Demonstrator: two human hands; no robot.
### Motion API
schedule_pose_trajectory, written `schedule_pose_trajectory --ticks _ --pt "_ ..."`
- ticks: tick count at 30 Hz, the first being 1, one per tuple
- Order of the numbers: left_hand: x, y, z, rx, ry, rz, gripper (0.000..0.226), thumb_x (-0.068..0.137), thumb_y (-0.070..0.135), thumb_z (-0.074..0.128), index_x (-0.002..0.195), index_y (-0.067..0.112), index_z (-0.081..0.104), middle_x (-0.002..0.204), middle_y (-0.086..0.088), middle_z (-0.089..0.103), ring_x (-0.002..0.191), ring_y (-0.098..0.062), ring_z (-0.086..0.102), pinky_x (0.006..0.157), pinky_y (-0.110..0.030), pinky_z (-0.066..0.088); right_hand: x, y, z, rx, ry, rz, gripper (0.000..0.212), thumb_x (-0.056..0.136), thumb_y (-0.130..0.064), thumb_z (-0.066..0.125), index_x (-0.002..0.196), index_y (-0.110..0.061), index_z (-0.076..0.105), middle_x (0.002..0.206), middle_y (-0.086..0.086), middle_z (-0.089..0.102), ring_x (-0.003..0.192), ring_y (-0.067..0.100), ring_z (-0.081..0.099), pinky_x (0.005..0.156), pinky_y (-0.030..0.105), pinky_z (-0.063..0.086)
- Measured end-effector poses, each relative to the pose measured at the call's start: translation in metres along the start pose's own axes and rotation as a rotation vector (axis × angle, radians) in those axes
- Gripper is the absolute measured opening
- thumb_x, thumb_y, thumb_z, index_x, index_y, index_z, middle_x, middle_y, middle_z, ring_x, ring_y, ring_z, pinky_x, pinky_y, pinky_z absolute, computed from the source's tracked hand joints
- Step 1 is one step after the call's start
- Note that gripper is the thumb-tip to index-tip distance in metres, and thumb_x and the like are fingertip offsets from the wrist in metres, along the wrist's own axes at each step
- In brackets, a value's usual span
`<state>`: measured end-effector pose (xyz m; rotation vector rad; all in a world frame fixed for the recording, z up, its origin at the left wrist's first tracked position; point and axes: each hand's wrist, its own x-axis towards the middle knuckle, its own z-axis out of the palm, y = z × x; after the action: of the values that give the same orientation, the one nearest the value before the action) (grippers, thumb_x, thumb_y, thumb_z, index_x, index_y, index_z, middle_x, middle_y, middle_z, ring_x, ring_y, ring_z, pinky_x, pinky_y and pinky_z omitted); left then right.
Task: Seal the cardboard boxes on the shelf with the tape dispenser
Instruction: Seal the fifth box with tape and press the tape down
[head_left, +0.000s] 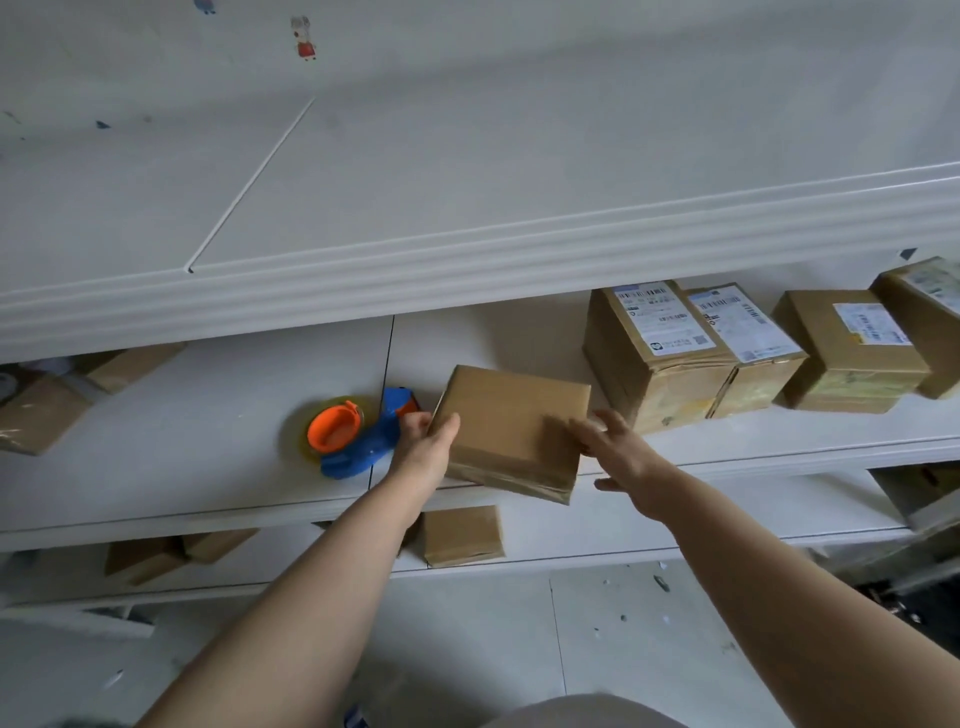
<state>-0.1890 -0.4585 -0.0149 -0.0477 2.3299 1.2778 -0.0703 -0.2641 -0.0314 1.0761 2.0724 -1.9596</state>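
Currently the plain brown cardboard box (511, 428), overhanging the white shelf (182, 441) edge beside the blue-and-orange tape dispenser (353, 436), is gripped only by the left hand (428, 441), with the right hand (618, 449) spread open, so it could be tipped off.

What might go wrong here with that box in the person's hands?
The cardboard box sticks out past the front edge of the shelf, and only the left hand grips it; the right hand is open beside it, so it could slip off. The tape dispenser lies by the left hand and might get knocked.
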Motion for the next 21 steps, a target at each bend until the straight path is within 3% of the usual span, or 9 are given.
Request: schedule_pose_trajectory --ticks 3,5,6,10,12,15,18,21 --pt "0.007 0.001 0.004 0.321 0.141 0.031 0.049 0.093 0.043 0.048 0.139 0.032 0.036 0.124 -0.006 0.05 0.107 -0.026 0.052 0.088 -0.033 0.044 0.003 -0.003 -0.003 0.032 0.025 0.003 0.08 0.091 -0.03 0.062 0.151 -0.031 0.01 0.12 0.009 0.061 0.107 0.022 0.062 0.082 0.037 0.054" --pt "0.011 0.004 0.005 0.194 0.14 0.009 0.047 0.094 0.033 0.051 0.139 0.033 0.038 0.123 -0.007 0.053 0.102 -0.025 0.056 0.088 -0.035 0.049 -0.001 -0.009 -0.005 0.042 -0.051 0.024 0.088 0.088 -0.02 0.067 0.151 -0.035 0.008 0.113 0.006 0.064 0.1 0.021 0.066 0.076 0.033 0.055" --pt "0.014 0.005 0.006 0.07 0.115 -0.003 0.048 0.092 0.025 0.054 0.137 0.032 0.04 0.12 -0.006 0.056 0.099 -0.024 0.058 0.089 -0.037 0.051 -0.003 -0.011 -0.005 0.025 -0.071 0.025 0.084 0.086 -0.017 0.069 0.149 -0.036 0.016 0.114 0.006 0.063 0.1 0.021 0.066 0.076 0.033 0.054" --pt "0.02 0.011 0.003 -0.227 0.13 0.044 0.042 0.085 0.002 0.055 0.113 0.031 0.047 0.105 -0.002 0.058 0.094 -0.023 0.059 0.088 -0.042 0.054 -0.002 -0.017 -0.005 0.158 0.04 -0.128 0.049 0.078 -0.001 0.071 0.114 -0.029 0.052 0.108 0.004 0.054 0.096 0.022 0.056 0.077 0.037 0.047" --pt "0.02 0.014 0.002 -0.312 0.126 0.025 0.035 0.089 0.002 0.045 0.109 0.03 0.047 0.11 -0.006 0.055 0.094 -0.024 0.056 0.082 -0.039 0.05 -0.003 -0.021 -0.005 0.183 0.049 -0.208 0.03 0.076 -0.006 0.074 0.094 -0.025 0.059 0.105 0.004 0.058 0.093 0.02 0.058 0.077 0.033 0.045" --pt "0.015 0.012 0.008 -0.335 0.065 -0.094 0.035 0.098 0.016 0.037 0.131 0.027 0.043 0.13 -0.004 0.047 0.117 -0.026 0.051 0.082 -0.042 0.05 -0.005 -0.019 -0.004 0.048 0.146 -0.234 0.021 0.076 -0.022 0.078 0.077 -0.018 0.057 0.098 0.006 0.067 0.095 0.023 0.064 0.08 0.038 0.053" --pt "0.01 0.008 0.012 -0.341 0.036 -0.162 0.028 0.1 0.025 0.036 0.127 0.022 0.045 0.133 -0.003 0.048 0.117 -0.026 0.051 0.082 -0.043 0.049 -0.008 -0.013 0.002 -0.02 0.201 -0.175 0.043 0.074 -0.041 0.076 0.093 -0.012 0.05 0.098 0.007 0.066 0.09 0.024 0.067 0.085 0.047 0.055" --pt "0.009 0.001 0.013 -0.487 -0.011 -0.224 0.035 0.1 0.021 0.04 0.135 0.019 0.044 0.136 -0.004 0.05 0.115 -0.03 0.056 0.092 -0.044 0.047 -0.011 -0.012 0.007 0.052 0.139 -0.127 0.066 0.078 -0.032 0.077 0.126 -0.014 0.035 0.1 0.01 0.069 0.076 0.022 0.072 0.077 0.042 0.059"
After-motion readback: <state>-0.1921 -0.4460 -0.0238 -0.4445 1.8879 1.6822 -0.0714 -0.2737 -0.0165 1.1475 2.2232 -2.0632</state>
